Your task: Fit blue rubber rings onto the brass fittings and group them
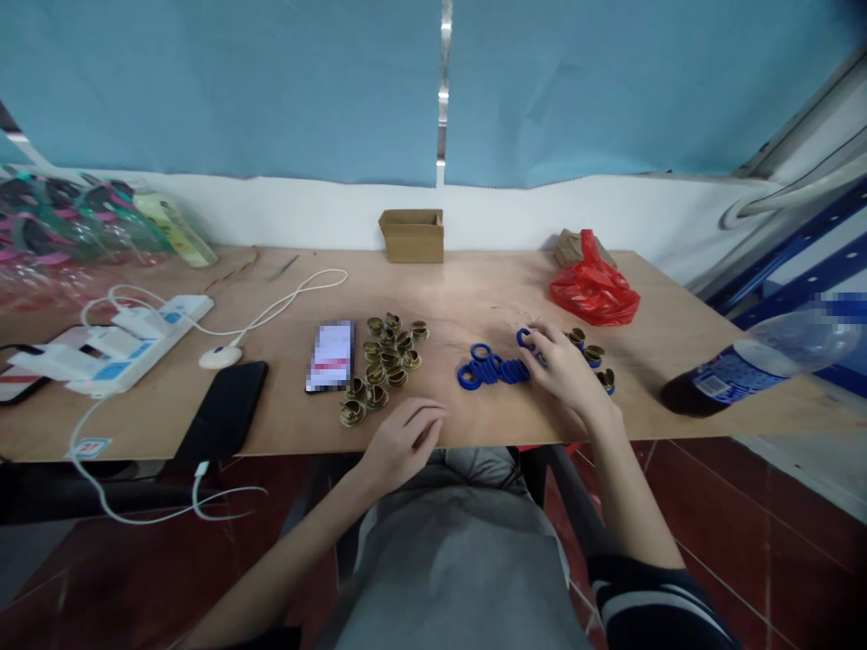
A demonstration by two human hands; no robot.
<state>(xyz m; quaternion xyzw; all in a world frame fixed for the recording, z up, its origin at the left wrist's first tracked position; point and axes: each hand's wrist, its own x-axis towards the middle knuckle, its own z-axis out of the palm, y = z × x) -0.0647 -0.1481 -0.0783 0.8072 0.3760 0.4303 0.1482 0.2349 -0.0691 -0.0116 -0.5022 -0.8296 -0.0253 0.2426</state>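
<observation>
My right hand (564,370) rests on the wooden table (467,289), its fingers curled around a blue ring (524,338) at the right end of a cluster of blue rings (493,368). A few brass pieces with blue rings fitted (594,357) lie just right of that hand. My left hand (405,438) lies at the table's front edge with its fingers loosely curled and nothing visible in them. It sits just below a pile of brass fittings (383,361).
A phone with a lit screen (330,356) and a dark phone (227,411) lie left of the brass. A white power strip (122,345) with cables, a cardboard box (413,235), a red plastic bag (593,287) and a lying cola bottle (759,361) also occupy the table.
</observation>
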